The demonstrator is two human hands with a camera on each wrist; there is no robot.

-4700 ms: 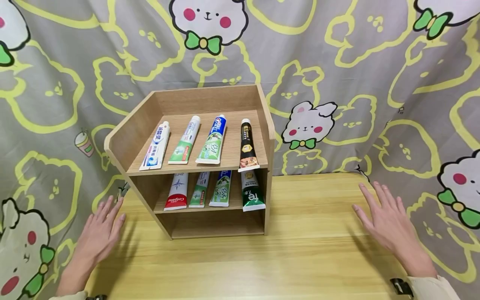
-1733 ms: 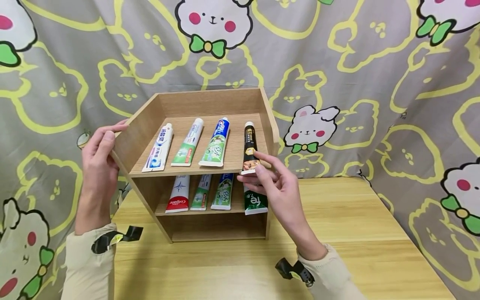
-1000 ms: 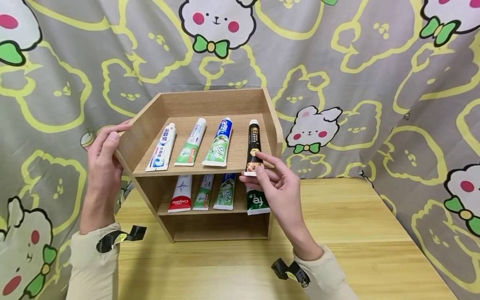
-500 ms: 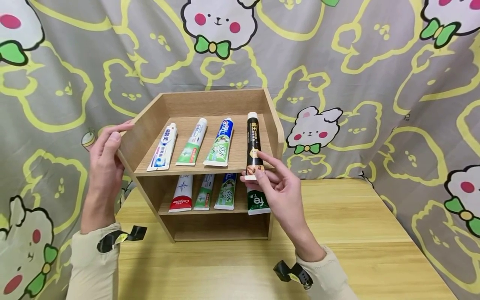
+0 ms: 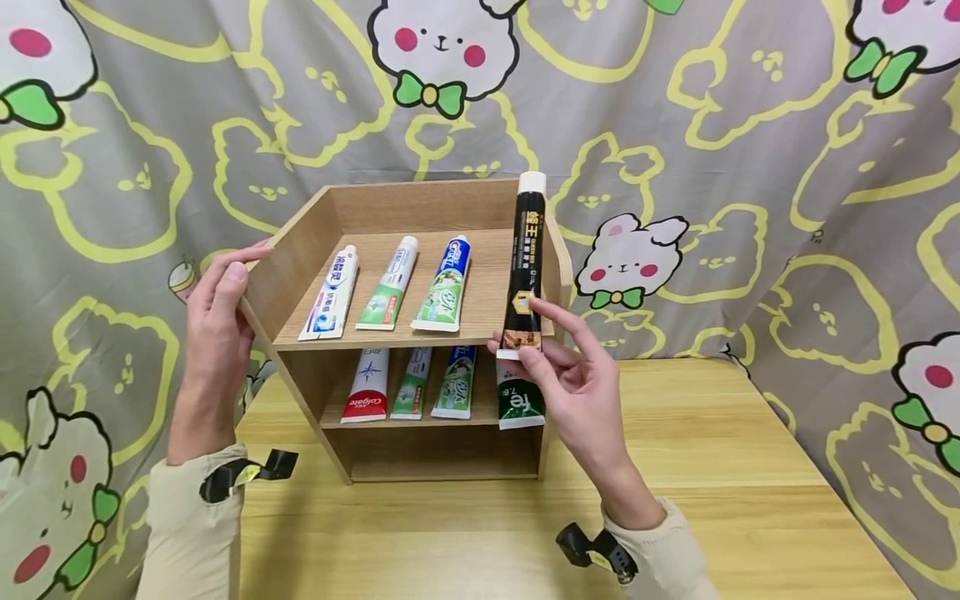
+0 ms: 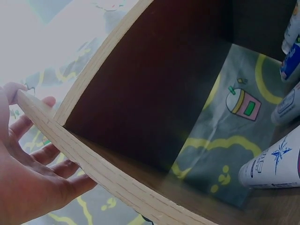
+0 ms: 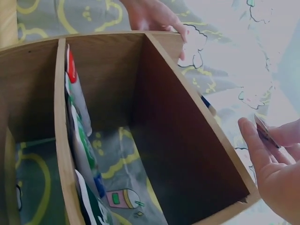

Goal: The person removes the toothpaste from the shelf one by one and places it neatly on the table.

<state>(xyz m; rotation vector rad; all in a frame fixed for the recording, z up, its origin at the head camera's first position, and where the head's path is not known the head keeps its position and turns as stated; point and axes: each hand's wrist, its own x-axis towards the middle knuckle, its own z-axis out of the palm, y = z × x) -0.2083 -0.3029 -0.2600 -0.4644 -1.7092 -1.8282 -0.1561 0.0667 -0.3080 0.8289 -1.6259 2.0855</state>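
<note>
Right hand [image 5: 573,379] pinched the crimped end of a black tube [image 5: 525,262] between thumb and fingers, grip narrow and firm on it. Tube stood nearly upright, cap up, clear of the top shelf [image 5: 480,292] and just in front of the rack's right wall [image 5: 558,267]. Left hand [image 5: 221,312] was curled over the front corner of the left wall, thumb on the edge, fingers behind the board; the left wrist view showed the same hold [image 6: 28,159]. The rack [image 5: 352,204] sat on the desk [image 5: 675,500], against the printed curtain [image 5: 750,125]. Three tubes lay on the top shelf, left to right: white-blue [image 5: 330,292], green-white [image 5: 386,283], blue-green [image 5: 442,283]. On the middle shelf, four more: red [image 5: 367,383], two green ones, and a dark green tube [image 5: 520,400] hanging over the edge at right. Bottom bay [image 5: 442,450] held nothing visible. Judged: one tube lifted off the top shelf, not yet set down anywhere; seven tubes lay untouched in the rack.
</note>
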